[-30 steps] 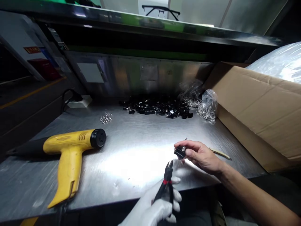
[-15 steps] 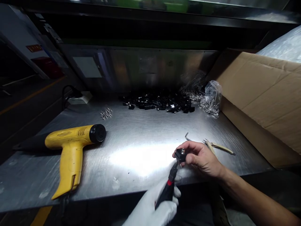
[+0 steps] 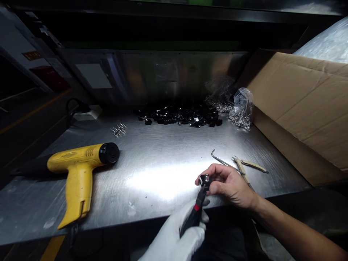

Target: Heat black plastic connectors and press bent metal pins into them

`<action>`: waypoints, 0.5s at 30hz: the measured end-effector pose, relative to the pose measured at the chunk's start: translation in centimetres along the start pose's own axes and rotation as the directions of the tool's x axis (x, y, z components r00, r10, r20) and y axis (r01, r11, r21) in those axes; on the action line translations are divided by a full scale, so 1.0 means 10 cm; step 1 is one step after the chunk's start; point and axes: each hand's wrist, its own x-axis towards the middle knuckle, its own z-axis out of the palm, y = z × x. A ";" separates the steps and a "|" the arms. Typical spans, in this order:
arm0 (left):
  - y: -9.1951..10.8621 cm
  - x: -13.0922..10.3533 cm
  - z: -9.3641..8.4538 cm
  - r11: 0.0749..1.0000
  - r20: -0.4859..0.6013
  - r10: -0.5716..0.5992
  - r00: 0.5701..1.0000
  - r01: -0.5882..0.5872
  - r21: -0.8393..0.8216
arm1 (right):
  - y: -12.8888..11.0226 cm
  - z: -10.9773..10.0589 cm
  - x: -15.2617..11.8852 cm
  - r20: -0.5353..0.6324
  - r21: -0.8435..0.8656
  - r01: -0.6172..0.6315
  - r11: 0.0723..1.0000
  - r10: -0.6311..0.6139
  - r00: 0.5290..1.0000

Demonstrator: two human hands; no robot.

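In a white glove, my left hand (image 3: 174, 235) is closed around black-handled pliers (image 3: 193, 218) with a red band. Their jaws point up and meet the near side of a small black part (image 3: 207, 184) with a shiny metal piece on top. My bare right hand (image 3: 233, 186) pinches this part between thumb and fingers, just over the front of the metal bench. Whether the jaws grip the part or only touch it, I cannot tell. Beyond my right hand lie a hex key (image 3: 221, 160) and cream-handled nippers (image 3: 245, 170).
A yellow heat gun (image 3: 80, 170) lies on the left of the bench (image 3: 152, 152). Small metal pieces (image 3: 119, 129) sit behind it. Black parts (image 3: 179, 115) are heaped at the back, beside plastic bags (image 3: 241, 108) of metal pieces. A cardboard box (image 3: 299, 108) stands right.
The black part has turned slightly in my right hand, and the plier jaws sit higher against it. More of the hex key shows. The whole view has shifted a little.
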 end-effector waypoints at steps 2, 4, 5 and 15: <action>-0.05 0.02 -0.01 0.995 0.064 0.070 0.995 -0.065 -0.079 | 0.02 0.01 0.00 -0.002 0.031 -0.010 0.999 0.010 1.000; -0.08 0.03 -0.01 0.989 0.114 0.099 0.988 -0.085 -0.124 | 0.05 0.01 0.01 -0.007 0.059 -0.021 0.998 0.022 1.000; -0.09 0.03 -0.01 0.988 0.131 0.093 0.987 -0.075 -0.134 | 0.07 0.00 0.01 -0.009 0.072 -0.027 0.997 0.027 1.000; 0.00 -0.02 0.04 0.912 0.338 0.127 0.933 0.024 -0.409 | 0.11 0.05 0.03 0.021 0.057 -0.057 0.997 0.055 0.998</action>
